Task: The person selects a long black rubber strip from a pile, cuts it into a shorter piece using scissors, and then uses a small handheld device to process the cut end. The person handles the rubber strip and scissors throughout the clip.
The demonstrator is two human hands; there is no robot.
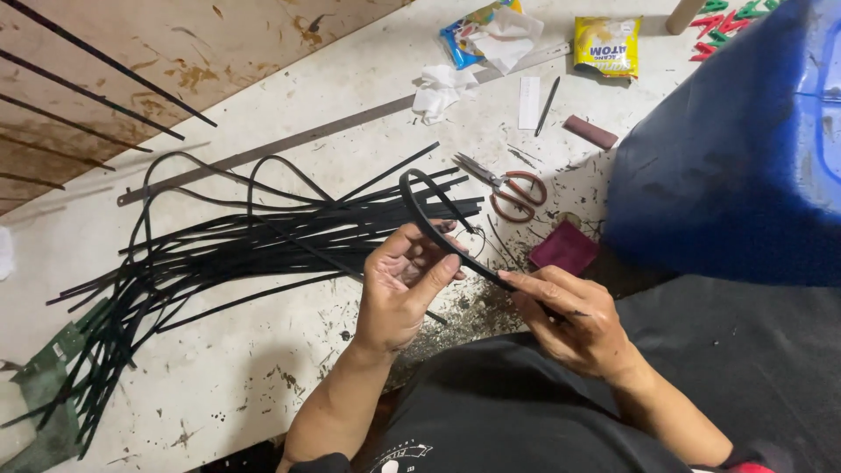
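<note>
A thin black strip (419,201) curves in a loop between both hands. My left hand (399,289) pinches it between thumb and fingers near the middle of the view. My right hand (569,320) grips the strip's lower end, fingers closed over it. A large bundle of similar black strips (228,250) lies spread on the white worktable (263,368) to the left of my hands. Scissors with reddish handles (508,188) rest just beyond the loop.
A long metal ruler (289,144) lies diagonally at the back. Crumpled tissue (442,88), snack packets (606,45), a pen (547,105) and a dark red cloth piece (565,248) sit nearby. A big blue container (736,158) stands at right. Green material (44,385) lies at left.
</note>
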